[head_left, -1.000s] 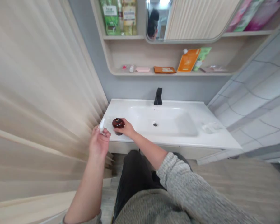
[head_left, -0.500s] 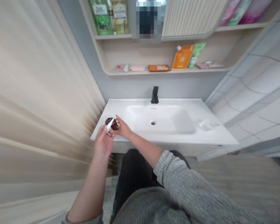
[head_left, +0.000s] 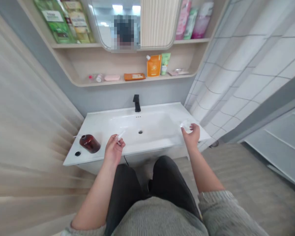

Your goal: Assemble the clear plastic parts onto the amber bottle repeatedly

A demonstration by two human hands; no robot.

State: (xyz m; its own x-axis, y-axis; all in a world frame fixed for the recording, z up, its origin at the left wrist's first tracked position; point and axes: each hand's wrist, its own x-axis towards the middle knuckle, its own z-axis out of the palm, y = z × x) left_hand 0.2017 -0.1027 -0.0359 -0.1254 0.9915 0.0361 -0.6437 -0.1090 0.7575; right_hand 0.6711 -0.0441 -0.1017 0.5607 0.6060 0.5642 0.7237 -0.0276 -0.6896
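My left hand (head_left: 115, 149), in front of the basin's left part, pinches a thin white tapered stick-like thing (head_left: 121, 134) between thumb and fingers. Its exact kind is not clear. At the counter's right end, my right hand (head_left: 192, 136) has thumb and fingers curled round a clear, glassy-looking thing (head_left: 185, 123), partly hidden by the fingers. A dark brown bottle (head_left: 90, 144) with an uncapped neck stands on the left of the counter. Beside it lies a small round black thing (head_left: 77, 153), like a cap.
The white basin (head_left: 152, 139) has a black tap (head_left: 137, 103) behind it. Above, a wall shelf (head_left: 81, 84) bears an orange pouch (head_left: 154, 66), a green tube (head_left: 165, 64) and small packets. A pale curtain (head_left: 31, 131) hangs at the left.
My right hand has left the brown bottle and moved to the clear thing at the right. The bottle now stands free. My left hand still holds the white thing. The view has shifted right.
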